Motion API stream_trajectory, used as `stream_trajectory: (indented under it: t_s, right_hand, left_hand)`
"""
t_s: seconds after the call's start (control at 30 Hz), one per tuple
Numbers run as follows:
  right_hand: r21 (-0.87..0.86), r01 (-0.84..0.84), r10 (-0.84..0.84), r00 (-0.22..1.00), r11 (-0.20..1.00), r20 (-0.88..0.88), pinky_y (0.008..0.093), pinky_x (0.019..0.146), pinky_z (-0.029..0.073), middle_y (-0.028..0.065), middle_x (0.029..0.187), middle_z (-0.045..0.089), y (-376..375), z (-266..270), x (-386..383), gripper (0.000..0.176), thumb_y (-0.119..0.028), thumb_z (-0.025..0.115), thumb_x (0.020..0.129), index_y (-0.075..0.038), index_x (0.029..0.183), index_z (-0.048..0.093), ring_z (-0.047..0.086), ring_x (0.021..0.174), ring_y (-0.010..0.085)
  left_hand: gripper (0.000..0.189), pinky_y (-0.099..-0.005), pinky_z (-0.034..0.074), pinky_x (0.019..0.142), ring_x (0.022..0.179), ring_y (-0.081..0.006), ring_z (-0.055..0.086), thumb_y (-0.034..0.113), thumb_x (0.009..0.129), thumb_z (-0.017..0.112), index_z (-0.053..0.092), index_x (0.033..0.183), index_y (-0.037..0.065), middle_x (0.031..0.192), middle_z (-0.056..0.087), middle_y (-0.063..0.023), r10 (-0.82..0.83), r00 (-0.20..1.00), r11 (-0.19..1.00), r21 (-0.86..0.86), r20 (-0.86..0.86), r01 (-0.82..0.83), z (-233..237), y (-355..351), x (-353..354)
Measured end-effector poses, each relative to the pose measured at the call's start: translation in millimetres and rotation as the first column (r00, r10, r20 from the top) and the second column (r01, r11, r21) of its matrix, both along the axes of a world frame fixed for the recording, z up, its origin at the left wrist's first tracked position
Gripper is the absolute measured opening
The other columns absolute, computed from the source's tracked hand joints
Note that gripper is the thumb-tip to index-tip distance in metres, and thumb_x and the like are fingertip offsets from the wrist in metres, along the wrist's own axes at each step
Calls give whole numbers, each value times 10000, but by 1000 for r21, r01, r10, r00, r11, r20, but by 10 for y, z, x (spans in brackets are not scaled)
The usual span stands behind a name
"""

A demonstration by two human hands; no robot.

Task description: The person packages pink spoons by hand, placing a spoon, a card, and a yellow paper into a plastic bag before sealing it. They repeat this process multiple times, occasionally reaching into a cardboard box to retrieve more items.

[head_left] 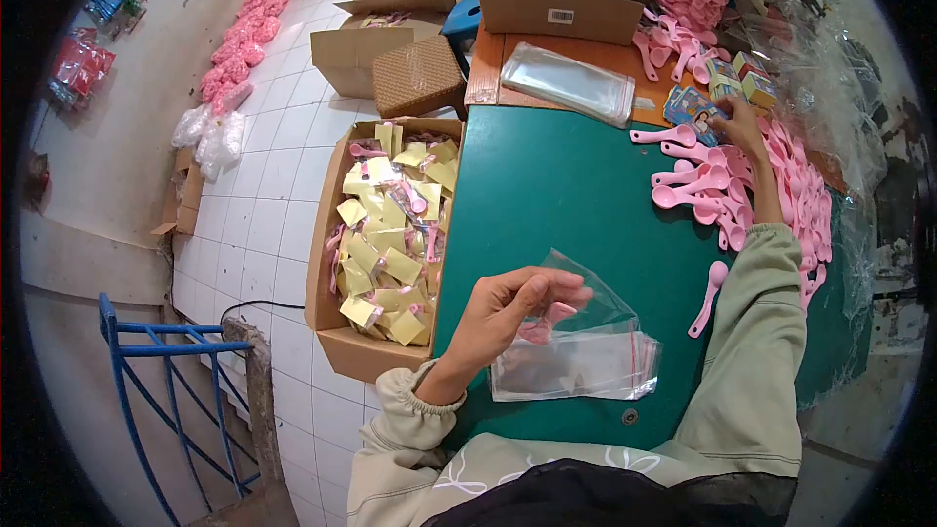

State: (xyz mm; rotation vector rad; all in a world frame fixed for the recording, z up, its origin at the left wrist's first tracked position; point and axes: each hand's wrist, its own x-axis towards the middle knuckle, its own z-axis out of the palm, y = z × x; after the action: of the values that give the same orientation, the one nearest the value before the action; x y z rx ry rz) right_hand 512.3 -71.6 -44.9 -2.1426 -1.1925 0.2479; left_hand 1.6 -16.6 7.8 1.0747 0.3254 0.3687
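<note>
Two hands at work, landmark = green tabletop. Left hand is over its near edge, thumb and fingers pinched on a clear bag; a pink spoon shows at the film, seemingly inside. Bag is likely held up so its mouth stays reachable. Right hand is at the tabletop's far right corner, fingers narrow at the edge of the picture cards; can't tell if one is gripped.

Bag stack lies on the tabletop's near edge, under the left hand, probably for quick pickup. Loose pink spoons are heaped on its right side, likely within right-hand reach, one single spoon apart. Open carton sits just left of the tabletop, holding packets, presumably placed for easy dropping. Small boxes stand past the far right corner, beside the cards.
</note>
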Motion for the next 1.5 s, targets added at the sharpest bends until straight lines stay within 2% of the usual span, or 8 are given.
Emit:
stream_trajectory:
  t_s: [0.17,0.27,0.37,0.5,0.63,0.83,1.2,1.5]
  right_hand:
    - [140,44,-90,935,989,343,276,629,463,91,811,616,-56,-68,-38,227,-35,652,748,-13,959,570,572,714,122]
    - [73,70,-88,952,995,295,327,714,474,141,893,646,-43,-4,-102,222,-85,603,760,-40,977,600,626,795,245]
    - [177,11,-53,971,984,234,258,665,465,88,829,651,-83,490,-719,175,-21,574,824,-34,998,582,585,733,113]
    - [256,-229,244,969,939,-30,274,726,481,65,937,655,-305,1144,-2111,209,-60,573,812,-26,1011,622,621,790,149]
    - [250,-382,402,915,890,-34,271,644,483,69,870,628,-617,1328,-2872,172,-31,632,785,-39,956,629,618,735,164]
    - [120,-512,493,855,850,159,309,576,471,78,784,585,-747,1462,-3062,120,-62,648,787,-43,903,624,601,667,222]
    - [138,-472,438,872,871,219,304,581,489,77,794,593,-901,1439,-3147,128,-43,653,774,-52,898,625,602,668,216]
    - [46,-588,590,807,807,-39,331,585,481,97,783,569,-823,1286,-3275,220,-81,679,765,-26,938,555,605,676,248]
  left_hand:
    - [342,-190,493,618,870,-134,630,243,969,456,582,1133,-29,1014,655,-125,-20,999,1000,-17,-30,19,32,-17,14]
    - [344,-195,501,673,881,-133,628,232,963,472,573,1144,-42,1019,652,-130,-27,999,999,-27,-43,26,51,-38,30]
    - [348,-197,503,707,892,-131,625,226,961,478,567,1148,-53,1018,651,-133,-36,998,998,-44,-44,34,81,-30,19]
    - [345,-199,506,712,889,-128,625,217,962,476,568,1137,-66,1006,651,-137,-12,1000,1000,-27,-29,11,44,-37,41]
    - [343,-196,506,693,838,-114,626,209,964,473,570,1123,-79,958,654,-132,-22,997,1000,-10,-76,22,57,-64,50]
    - [372,-219,483,721,858,-110,604,268,957,482,604,1070,-65,891,658,-78,-166,968,962,184,-188,201,11,-47,12]
    - [338,-210,494,728,843,-103,597,240,961,478,625,1028,-56,944,644,-82,-117,980,981,138,-161,140,83,-73,-28]
    - [280,-195,453,624,743,-50,560,201,957,485,608,1081,-18,835,648,-40,-224,931,863,386,-287,326,119,-122,23]
